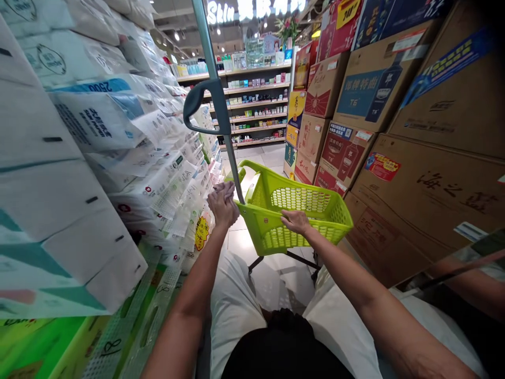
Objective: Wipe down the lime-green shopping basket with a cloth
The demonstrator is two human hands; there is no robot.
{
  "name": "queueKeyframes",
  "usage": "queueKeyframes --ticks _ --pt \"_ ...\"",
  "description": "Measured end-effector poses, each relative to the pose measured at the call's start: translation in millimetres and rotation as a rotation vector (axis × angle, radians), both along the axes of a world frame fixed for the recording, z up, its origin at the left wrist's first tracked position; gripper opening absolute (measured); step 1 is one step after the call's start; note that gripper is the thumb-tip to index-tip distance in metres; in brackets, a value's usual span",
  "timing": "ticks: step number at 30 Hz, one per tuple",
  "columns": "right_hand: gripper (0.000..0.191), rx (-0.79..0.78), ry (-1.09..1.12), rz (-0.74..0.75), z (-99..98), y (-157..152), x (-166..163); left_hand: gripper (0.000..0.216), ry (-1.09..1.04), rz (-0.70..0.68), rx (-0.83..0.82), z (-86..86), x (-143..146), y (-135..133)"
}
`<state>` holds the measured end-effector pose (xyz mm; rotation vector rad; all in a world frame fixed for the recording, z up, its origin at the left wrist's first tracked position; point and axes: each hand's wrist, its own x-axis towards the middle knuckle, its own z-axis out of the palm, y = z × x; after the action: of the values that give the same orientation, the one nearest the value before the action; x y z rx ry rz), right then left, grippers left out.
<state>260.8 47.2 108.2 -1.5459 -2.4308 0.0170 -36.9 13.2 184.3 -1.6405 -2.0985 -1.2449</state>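
A lime-green plastic shopping basket [311,231] on a wheeled frame stands on the tiled floor in front of me. Its grey pull handle [216,89] rises steeply toward the camera. My left hand [223,205] is closed around a crumpled pale cloth, pressed against the lower part of the handle pole near the basket's left corner. My right hand [295,221] grips the near rim of the basket, fingers curled over its edge. The basket's inside looks bare from here.
Stacked packs of tissue paper [118,158] wall the aisle on my left. Brown and red cartons [414,158] are piled high on the right. Store shelves with small products [256,100] stand at the far end of the aisle.
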Motion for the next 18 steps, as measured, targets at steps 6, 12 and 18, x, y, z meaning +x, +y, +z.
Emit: queueKeyframes --ticks 6,12,18 --pt "0.038 -0.022 -0.011 -0.056 3.8 2.2 23.8 0.027 0.143 -0.130 -0.051 14.9 5.4 -14.2" --pt "0.057 -0.039 0.260 -0.281 18.1 -2.7 -17.6 0.041 0.020 -0.120 0.025 -35.7 56.6 -29.9" --pt "0.060 0.026 0.387 -0.406 13.2 -0.7 -22.8 0.039 -0.026 -0.251 0.027 -49.1 75.8 -28.8"
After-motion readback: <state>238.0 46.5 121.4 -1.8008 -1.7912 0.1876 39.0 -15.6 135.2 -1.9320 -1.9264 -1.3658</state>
